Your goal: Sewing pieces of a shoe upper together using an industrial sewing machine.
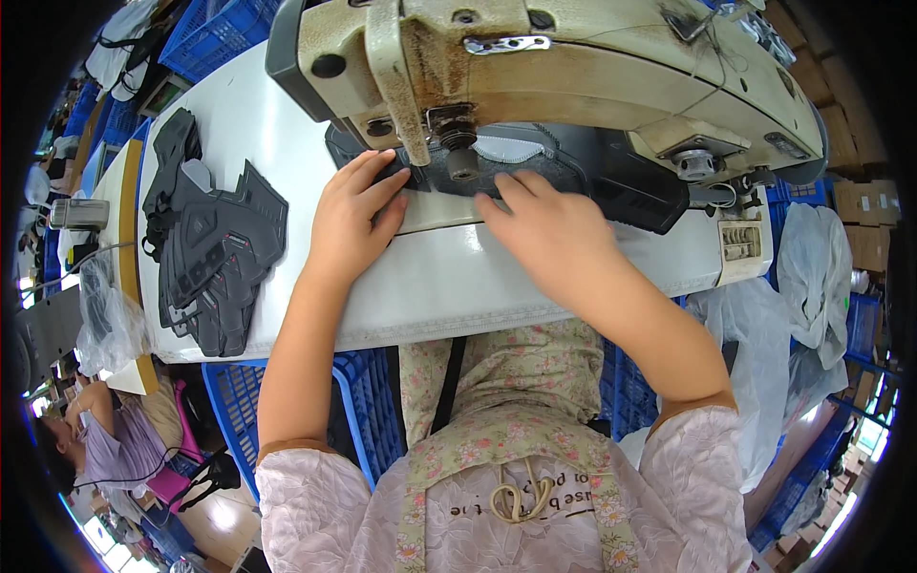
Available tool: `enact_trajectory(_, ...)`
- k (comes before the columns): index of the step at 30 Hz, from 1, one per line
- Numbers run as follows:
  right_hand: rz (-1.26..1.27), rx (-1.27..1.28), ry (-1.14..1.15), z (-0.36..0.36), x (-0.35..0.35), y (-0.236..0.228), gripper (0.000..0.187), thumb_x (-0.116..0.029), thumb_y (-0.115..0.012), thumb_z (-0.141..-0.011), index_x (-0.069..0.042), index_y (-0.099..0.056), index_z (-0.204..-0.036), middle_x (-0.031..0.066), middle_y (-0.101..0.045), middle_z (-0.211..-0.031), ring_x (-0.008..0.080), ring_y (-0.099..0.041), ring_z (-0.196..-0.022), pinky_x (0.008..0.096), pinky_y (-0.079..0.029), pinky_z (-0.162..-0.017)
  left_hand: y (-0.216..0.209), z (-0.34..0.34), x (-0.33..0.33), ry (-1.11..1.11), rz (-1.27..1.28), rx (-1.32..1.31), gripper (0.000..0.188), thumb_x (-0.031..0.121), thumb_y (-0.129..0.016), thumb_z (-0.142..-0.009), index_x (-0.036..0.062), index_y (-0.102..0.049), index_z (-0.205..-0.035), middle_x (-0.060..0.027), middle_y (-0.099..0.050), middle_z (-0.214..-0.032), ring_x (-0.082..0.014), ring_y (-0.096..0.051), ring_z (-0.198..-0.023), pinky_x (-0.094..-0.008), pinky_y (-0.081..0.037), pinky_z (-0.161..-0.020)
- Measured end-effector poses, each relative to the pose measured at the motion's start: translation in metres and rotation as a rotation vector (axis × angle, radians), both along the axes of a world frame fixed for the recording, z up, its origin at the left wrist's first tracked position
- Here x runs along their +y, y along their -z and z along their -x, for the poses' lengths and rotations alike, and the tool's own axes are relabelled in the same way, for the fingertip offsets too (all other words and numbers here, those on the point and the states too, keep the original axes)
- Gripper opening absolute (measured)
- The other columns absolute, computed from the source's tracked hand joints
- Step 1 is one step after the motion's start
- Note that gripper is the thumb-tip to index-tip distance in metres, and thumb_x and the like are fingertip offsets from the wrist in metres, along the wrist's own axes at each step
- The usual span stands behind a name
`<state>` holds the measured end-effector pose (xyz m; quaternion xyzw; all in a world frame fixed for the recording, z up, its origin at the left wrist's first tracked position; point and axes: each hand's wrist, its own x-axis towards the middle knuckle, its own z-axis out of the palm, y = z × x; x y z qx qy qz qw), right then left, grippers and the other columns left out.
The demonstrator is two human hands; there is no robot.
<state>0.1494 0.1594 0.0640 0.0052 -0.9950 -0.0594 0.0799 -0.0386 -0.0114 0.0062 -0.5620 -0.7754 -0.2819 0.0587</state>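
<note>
A cream industrial sewing machine (573,76) with brown stains spans the far side of the white table. Beneath its head lies a dark grey and black fabric piece (611,172) with a light patch near its middle. My left hand (358,210) presses on the piece's left end, fingers stretched out, just left of the needle area. Right of that area, my right hand (544,224) rests its spread fingertips on the near edge of the same piece. The needle itself is hidden behind the machine's head.
A pile of dark cut pieces (224,248) lies on the table's left. Blue plastic crates (368,406) stand under the front edge, and another crate (215,38) is behind at far left. Clear plastic bags (812,277) hang at right. Another person (119,430) sits at lower left.
</note>
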Motion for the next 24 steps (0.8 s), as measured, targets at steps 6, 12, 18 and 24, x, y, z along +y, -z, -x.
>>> enact_trajectory(6, 0.841, 0.529, 0.567, -0.117, 0.068, -0.06, 0.009, -0.013, -0.065, -0.09, -0.005, -0.07, -0.09, 0.0023, -0.068, -0.084, 0.0122, -0.059, -0.073, 0.0267, -0.046, -0.067, 0.002, -0.001, -0.002, -0.02, 0.01, 0.016, 0.027, 0.012, -0.068, -0.08, 0.003, -0.073, -0.106, -0.0165, -0.065, -0.121, -0.0359, -0.057, -0.119, -0.0436, -0.046, -0.099)
enact_trajectory(12, 0.645, 1.067, 1.083, -0.212, 0.244, -0.026, 0.05, -0.046, -0.049, -0.1, 0.0, -0.064, -0.113, 0.0087, -0.07, -0.102, 0.0114, -0.058, -0.078, 0.0219, -0.036, -0.055, 0.0, -0.004, -0.002, -0.019, 0.021, -0.015, 0.026, 0.007, -0.068, -0.08, -0.0008, -0.07, -0.104, -0.0175, -0.063, -0.125, -0.0363, -0.057, -0.118, -0.0425, -0.045, -0.1)
enact_trajectory(18, 1.136, 0.977, 0.983, -0.195, 0.273, -0.024, 0.064, -0.057, -0.039, -0.101, -0.002, -0.057, -0.128, 0.0144, -0.07, -0.115, 0.0099, -0.059, -0.075, 0.0224, -0.028, -0.047, 0.001, -0.004, -0.003, -0.012, 0.01, -0.046, 0.026, 0.006, -0.068, -0.08, -0.0011, -0.071, -0.105, -0.0177, -0.064, -0.123, -0.0359, -0.058, -0.117, -0.042, -0.045, -0.1)
enact_trajectory(24, 0.868, 0.868, 1.187, -0.19, 0.298, -0.062, 0.068, -0.069, -0.05, -0.09, -0.004, -0.069, -0.098, 0.0063, -0.066, -0.074, 0.0086, -0.031, -0.045, 0.0264, -0.021, -0.041, 0.001, -0.001, -0.001, 0.001, -0.012, -0.023, 0.026, 0.005, -0.067, -0.08, -0.0006, -0.072, -0.105, -0.0178, -0.064, -0.122, -0.0362, -0.058, -0.118, -0.0422, -0.046, -0.1)
